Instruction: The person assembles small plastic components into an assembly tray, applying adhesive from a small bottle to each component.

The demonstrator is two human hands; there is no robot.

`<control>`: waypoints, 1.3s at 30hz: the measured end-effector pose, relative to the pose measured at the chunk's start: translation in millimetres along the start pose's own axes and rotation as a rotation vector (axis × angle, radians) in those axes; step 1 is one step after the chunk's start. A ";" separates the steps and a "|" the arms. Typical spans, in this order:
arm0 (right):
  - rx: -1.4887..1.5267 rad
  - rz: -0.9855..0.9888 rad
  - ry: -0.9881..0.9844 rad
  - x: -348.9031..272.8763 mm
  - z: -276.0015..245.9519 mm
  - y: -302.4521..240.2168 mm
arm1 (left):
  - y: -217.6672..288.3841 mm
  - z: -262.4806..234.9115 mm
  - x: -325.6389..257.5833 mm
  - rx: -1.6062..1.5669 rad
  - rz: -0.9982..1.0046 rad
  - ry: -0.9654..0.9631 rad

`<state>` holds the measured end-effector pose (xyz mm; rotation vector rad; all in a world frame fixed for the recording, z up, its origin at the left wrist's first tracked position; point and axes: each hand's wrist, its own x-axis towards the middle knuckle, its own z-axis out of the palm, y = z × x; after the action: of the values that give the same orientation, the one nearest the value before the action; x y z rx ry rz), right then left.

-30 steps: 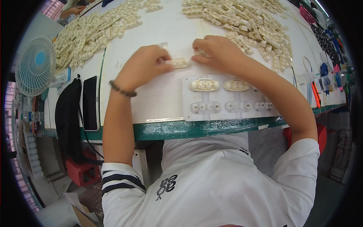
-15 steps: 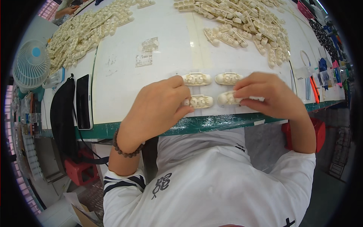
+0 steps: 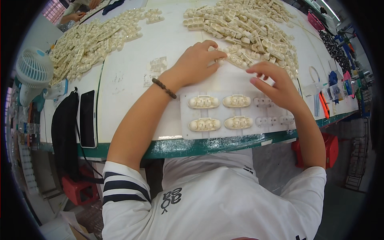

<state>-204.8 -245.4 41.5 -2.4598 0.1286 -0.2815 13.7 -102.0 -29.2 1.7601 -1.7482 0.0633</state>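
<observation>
My left hand [image 3: 199,63] reaches to the near edge of the large heap of cream plastic parts [image 3: 256,32], with thumb and fingers closed round a cream part, mostly hidden by them. To the right, my right hand [image 3: 276,84] hovers with thumb and fingers apart and nothing between them. Below it lies a clear, flat fixture plate [image 3: 184,108] near the table edge. On the plate's left side sit several long, rounded cream parts, such as this upper-left one [image 3: 203,102] and this lower one [image 3: 238,122]. The clear moulded seats [image 3: 266,121] at its right hold no cream parts.
Another heap of cream parts [image 3: 92,38] spreads over the far left. A phone [image 3: 88,118], black pouch [image 3: 64,128] and small fan [image 3: 35,68] stand at left. Orange-handled tools [image 3: 323,105] lie at right. A co-worker's hand [image 3: 74,17] shows at the far left.
Both hands have left the cream parts on the plate. My left hand has moved forward to the heap, and my right hand has lifted away and opened. The plate is now more fully visible.
</observation>
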 end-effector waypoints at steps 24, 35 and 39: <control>-0.262 0.183 0.001 41.4 17.8 7.7 | -9.7 -13.3 -7.2 -0.129 -0.163 -0.051; -0.269 -0.087 0.024 -50.6 -46.4 -3.1 | 58.3 -26.3 -12.0 -0.209 -0.067 0.029; -0.237 0.117 -0.042 -121.0 -63.8 -0.6 | 141.2 -13.7 -9.3 -0.326 0.051 -0.112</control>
<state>-337.4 -263.6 70.1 -2.6780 0.3021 -0.1716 -110.4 -73.6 34.1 1.5063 -1.7672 -0.2880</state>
